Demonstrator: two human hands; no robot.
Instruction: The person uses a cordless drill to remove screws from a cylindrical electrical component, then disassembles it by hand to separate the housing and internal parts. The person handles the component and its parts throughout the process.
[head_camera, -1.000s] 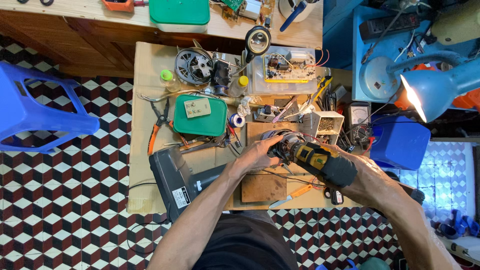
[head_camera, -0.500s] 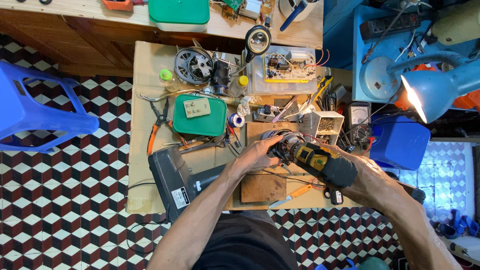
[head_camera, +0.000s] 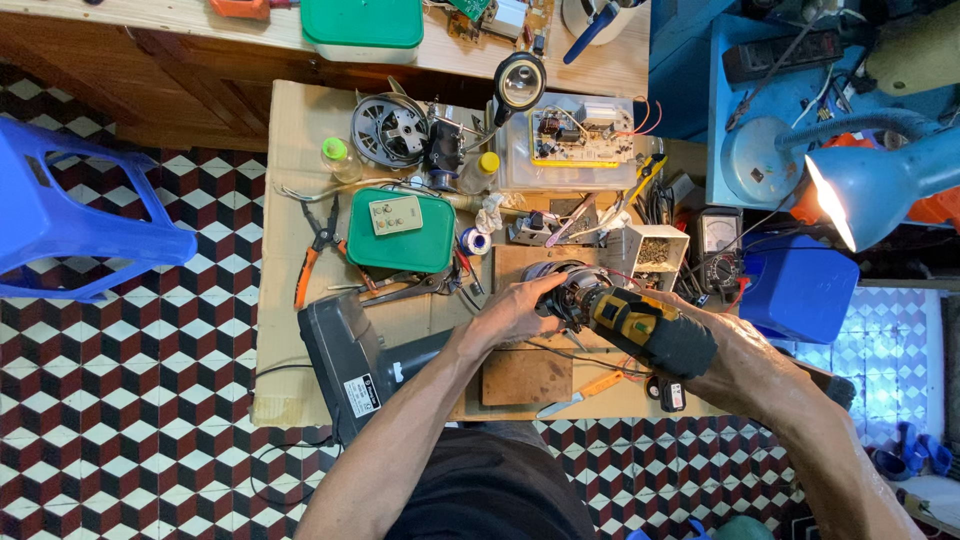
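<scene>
Gripping a yellow and black power drill (head_camera: 645, 325), the right hand (head_camera: 735, 355) is wrapped shut around its handle near the middle of the worktop (head_camera: 290, 160). The left hand (head_camera: 515, 312), at nine o'clock from the drill's nose, has its fingers curled on a round motor part (head_camera: 560, 285) where the nose meets it; both sit over a wooden block (head_camera: 527, 375). At twelve o'clock a clear plastic box (head_camera: 575, 150) holds one circuit board. A small white box (head_camera: 655, 252), at one o'clock from the drill, is filled with screws. At ten o'clock lies one green lidded box (head_camera: 400, 235) with a pale remote on its lid. Two small bottles (head_camera: 340, 160) stand by a fan motor (head_camera: 390, 130). One pair of orange-handled pliers (head_camera: 315, 250) lies at nine o'clock.
</scene>
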